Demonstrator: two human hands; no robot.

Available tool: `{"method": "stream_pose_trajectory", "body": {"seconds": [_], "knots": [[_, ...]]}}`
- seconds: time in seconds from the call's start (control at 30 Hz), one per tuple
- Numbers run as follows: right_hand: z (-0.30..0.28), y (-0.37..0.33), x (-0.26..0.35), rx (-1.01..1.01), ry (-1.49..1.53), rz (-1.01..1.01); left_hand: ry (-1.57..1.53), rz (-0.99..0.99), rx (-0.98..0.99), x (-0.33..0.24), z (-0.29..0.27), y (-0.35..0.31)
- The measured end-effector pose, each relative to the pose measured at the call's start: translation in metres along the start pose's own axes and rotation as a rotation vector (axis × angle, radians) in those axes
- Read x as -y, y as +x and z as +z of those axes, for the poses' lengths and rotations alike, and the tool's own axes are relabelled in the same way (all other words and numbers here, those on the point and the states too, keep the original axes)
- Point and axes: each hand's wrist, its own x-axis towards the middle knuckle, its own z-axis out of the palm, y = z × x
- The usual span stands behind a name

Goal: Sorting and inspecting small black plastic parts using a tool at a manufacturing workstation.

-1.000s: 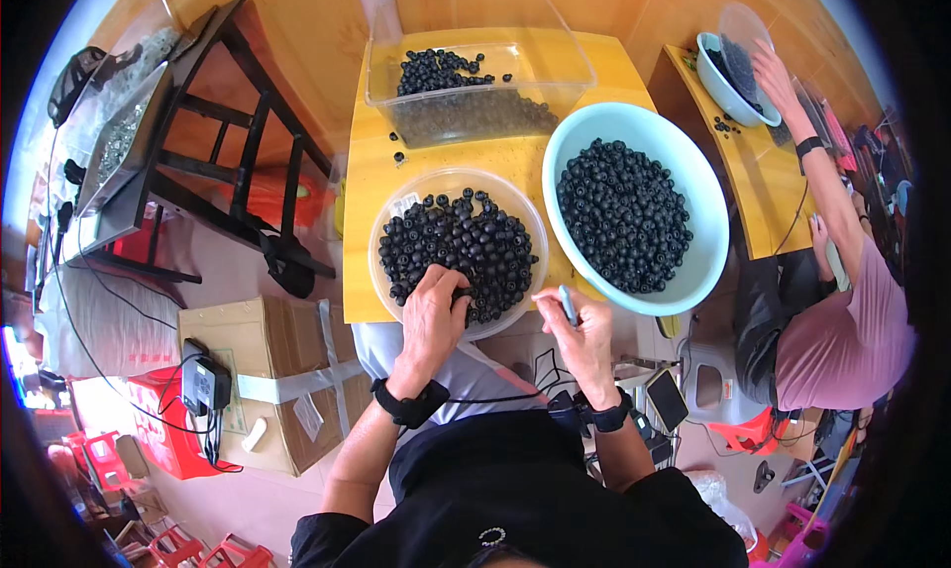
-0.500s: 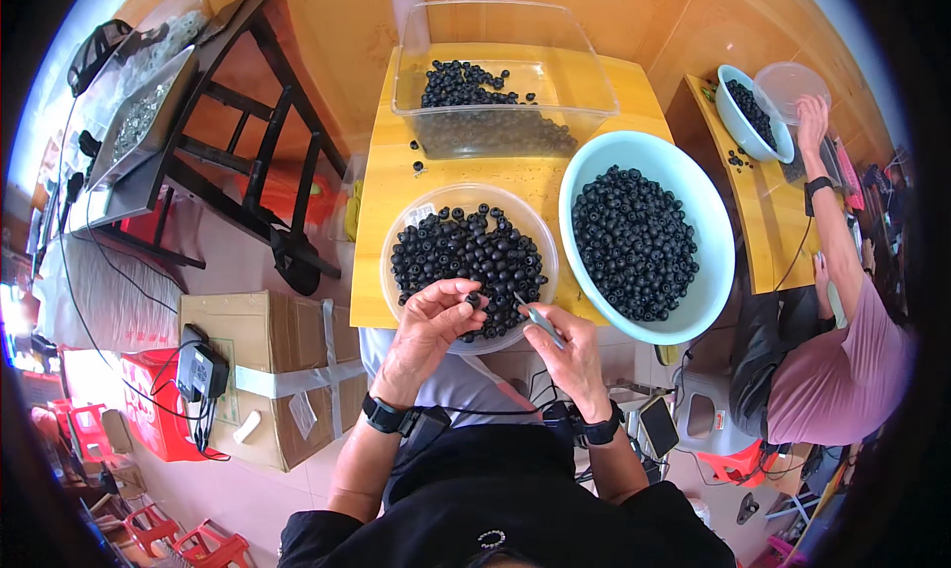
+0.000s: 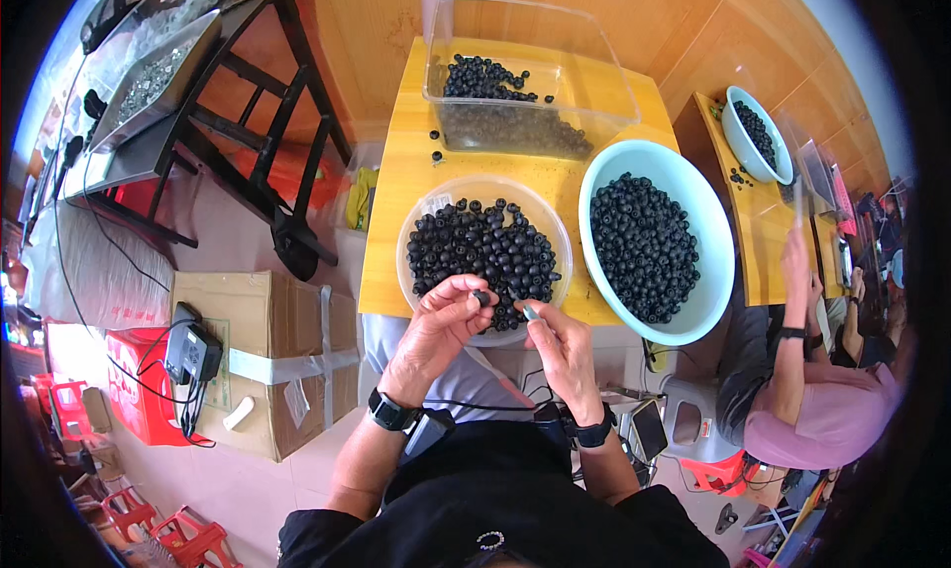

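My left hand (image 3: pixel 443 322) is closed, pinching a small round black bead (image 3: pixel 481 298) between thumb and fingertips. In my right hand (image 3: pixel 563 350) is a small bladed tool with a grey-green handle (image 3: pixel 531 312); its thin tip points toward the bead, and I cannot tell whether they touch. Both hands are over the near edge of a clear round tub (image 3: pixel 562 233) filled with the same kind of black beads (image 3: pixel 480 241). To the right stands a pale blue basin (image 3: pixel 721 271) heaped with more beads (image 3: pixel 644 246).
A clear rectangular bin (image 3: pixel 604 112) with beads stands at the back of the yellow table (image 3: pixel 391 211); two loose beads lie beside it. At right, a co-worker in a pink top (image 3: pixel 822 419) sits by another table with a blue bowl (image 3: pixel 780 162). A cardboard box (image 3: pixel 248 360) stands left.
My view has shifted slightly, so the table sits further right. The right hand's tool has turned and its handle is nearer the bead. The co-worker's raised hand has come down toward their body.
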Motion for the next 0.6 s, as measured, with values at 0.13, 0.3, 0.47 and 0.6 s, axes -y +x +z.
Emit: {"method": "stream_pose_trajectory", "body": {"seconds": [0.13,0.3,0.47,0.6], "knots": [[0.003,-0.002,0.006,-0.061,-0.02,-0.133,-0.053,-0.052,0.033,0.005,0.002,-0.003],[-0.003,-0.007,0.014,-0.051,-0.243,-0.251,-0.108,-0.108,0.065,0.01,-0.002,-0.005],[-0.006,-0.012,0.02,-0.021,-0.382,-0.308,-0.098,-0.089,0.113,0.012,0.004,-0.007],[-0.006,-0.014,0.016,-0.032,-0.402,-0.336,-0.082,-0.103,0.108,0.013,0.004,-0.009]]}}
